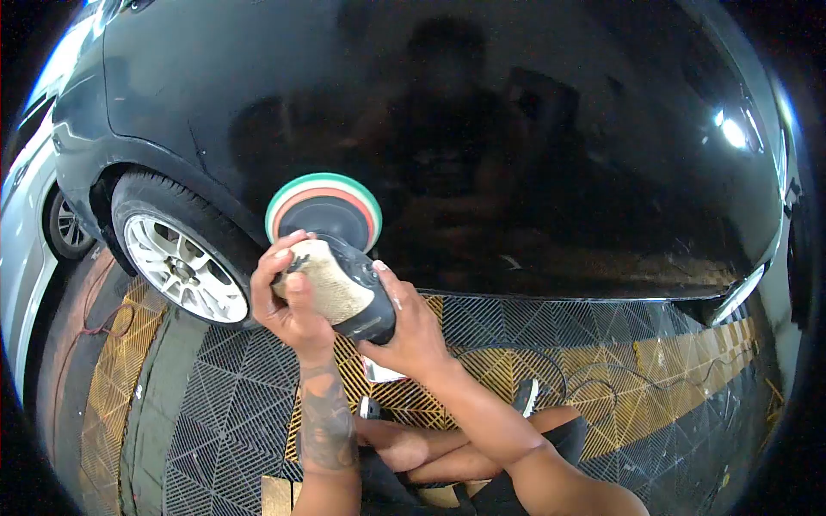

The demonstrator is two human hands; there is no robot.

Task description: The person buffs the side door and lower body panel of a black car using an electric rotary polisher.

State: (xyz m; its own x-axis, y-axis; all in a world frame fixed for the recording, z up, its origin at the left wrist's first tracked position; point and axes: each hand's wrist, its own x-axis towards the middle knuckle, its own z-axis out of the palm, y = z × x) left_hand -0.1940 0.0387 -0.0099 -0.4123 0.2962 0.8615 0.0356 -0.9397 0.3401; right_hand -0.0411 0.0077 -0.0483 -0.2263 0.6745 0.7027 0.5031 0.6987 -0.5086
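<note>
A car polisher [344,279] with a pale, worn top and dark body is gripped between both hands. Its round pad [325,182], edged in green, white and orange, faces the lower part of the black car door [482,198]; whether it presses on the paint I cannot tell. My left hand [297,314] is closed around the left side of the polisher, thumb up on the pale part. Wrapped around the right side of its dark body is my right hand [413,331]. The polisher's underside is hidden.
A wheel with white spokes [183,268] stands left of the polisher. Grey and yellow grid tiles [232,387] cover the floor, and a dark cable [619,378] lies at right. My crossed legs [422,447] are below. Another car [30,232] stands at far left.
</note>
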